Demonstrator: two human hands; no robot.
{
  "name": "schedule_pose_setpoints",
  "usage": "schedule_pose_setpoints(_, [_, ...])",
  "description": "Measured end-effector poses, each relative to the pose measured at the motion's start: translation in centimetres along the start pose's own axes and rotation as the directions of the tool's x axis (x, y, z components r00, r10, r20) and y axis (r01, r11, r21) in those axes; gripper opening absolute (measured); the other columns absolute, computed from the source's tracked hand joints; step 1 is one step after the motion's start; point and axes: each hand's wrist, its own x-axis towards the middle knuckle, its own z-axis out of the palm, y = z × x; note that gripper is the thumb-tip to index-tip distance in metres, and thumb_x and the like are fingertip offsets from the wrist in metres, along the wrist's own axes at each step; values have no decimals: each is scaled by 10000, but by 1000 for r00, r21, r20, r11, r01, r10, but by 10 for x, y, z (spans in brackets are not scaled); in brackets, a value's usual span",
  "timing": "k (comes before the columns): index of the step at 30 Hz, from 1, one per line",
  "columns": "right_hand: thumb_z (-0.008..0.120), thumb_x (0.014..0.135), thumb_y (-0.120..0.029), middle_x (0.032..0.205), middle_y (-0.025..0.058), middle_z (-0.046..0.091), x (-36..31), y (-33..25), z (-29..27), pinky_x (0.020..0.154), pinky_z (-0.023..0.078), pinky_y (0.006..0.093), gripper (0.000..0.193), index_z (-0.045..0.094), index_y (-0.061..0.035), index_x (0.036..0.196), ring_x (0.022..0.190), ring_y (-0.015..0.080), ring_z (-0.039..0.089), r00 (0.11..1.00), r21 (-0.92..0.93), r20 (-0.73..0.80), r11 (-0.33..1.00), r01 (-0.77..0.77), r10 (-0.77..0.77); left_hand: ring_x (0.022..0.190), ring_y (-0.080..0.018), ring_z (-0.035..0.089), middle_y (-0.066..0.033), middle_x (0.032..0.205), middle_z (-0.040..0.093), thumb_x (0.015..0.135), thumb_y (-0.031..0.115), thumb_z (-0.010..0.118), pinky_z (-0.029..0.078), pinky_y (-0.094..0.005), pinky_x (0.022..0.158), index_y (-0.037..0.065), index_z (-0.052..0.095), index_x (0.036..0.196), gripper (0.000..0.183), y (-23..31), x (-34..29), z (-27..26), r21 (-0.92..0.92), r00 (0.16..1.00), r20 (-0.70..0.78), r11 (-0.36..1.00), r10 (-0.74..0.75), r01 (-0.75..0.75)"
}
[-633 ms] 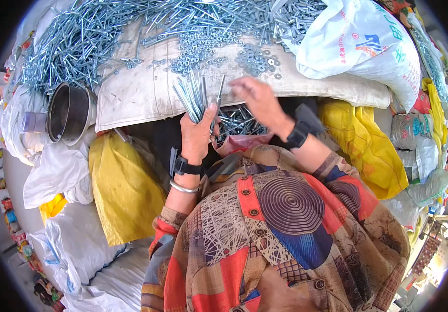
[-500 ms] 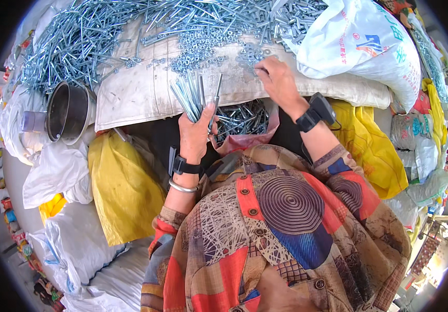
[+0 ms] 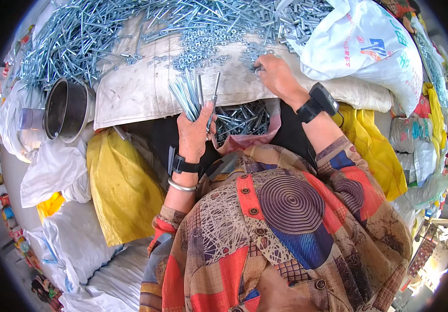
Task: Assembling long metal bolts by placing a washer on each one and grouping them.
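My left hand [image 3: 192, 136] is closed round a bundle of long thin metal bolts [image 3: 183, 89], which point up and fan out a little. One thicker metal rod [image 3: 216, 86] stands apart from the bundle, between thumb and fingers. Over the cloth-covered table, my right hand [image 3: 278, 78] has its fingers pinched together at the edge of a patch of washers [image 3: 254, 52]. What lies in that pinch is mostly hidden. Between my forearms, an open pink bag [image 3: 273, 127] holds many assembled metal fasteners [image 3: 242, 118].
Heaps of long bolts [image 3: 73, 47], nuts [image 3: 203, 47] and short metal sleeves [image 3: 302, 23] cover the far table. A white plastic bag [image 3: 361, 47] bulges at right. A dark metal pot [image 3: 68, 109] lies tipped at left. Yellow sacks [image 3: 122, 187] hang on both sides.
My right hand has shifted slightly and its fingertips are pinched lower by the washers. My left hand keeps its bundle, nearly still.
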Motion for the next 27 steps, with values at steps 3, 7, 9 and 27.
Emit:
schedule_pose_setpoints(3, [621,789,-56,825,194,609,6,6,-10,709,472,415,121,598,-2,895,785,362,598,996,79,91,997,19,-26,481,-91,547,-62,704,639,868,302,745,388,-216,384,10,613,904,323,-1,2,-4,-3,1000,6,1000,-1,1])
schedule_pose_setpoints(7, [644,787,-95,771,180,618,30,9,-6,678,475,379,144,610,8,882,739,333,608,980,131,194,991,7,-33,480,-90,546,-61,702,638,871,301,742,384,-215,383,8,612,901,321,-3,3,-8,-13,1000,1,1000,-13,13])
schedule_pose_setpoints(9, [657,787,-122,753,172,619,50,-16,-8,670,476,372,165,615,8,879,726,318,612,969,271,247,959,-79,10,480,-90,546,-60,701,637,874,302,738,383,-214,383,7,612,900,322,-4,4,-8,-19,1000,3,1000,-22,22])
schedule_pose_setpoints(27, [621,792,8,798,114,640,65,-35,22,670,515,312,166,614,35,955,737,194,639,983,475,184,877,-74,-16,470,-79,532,-40,678,627,875,281,737,368,-202,378,20,614,880,289,-5,9,-7,80,1000,9,997,-18,18])
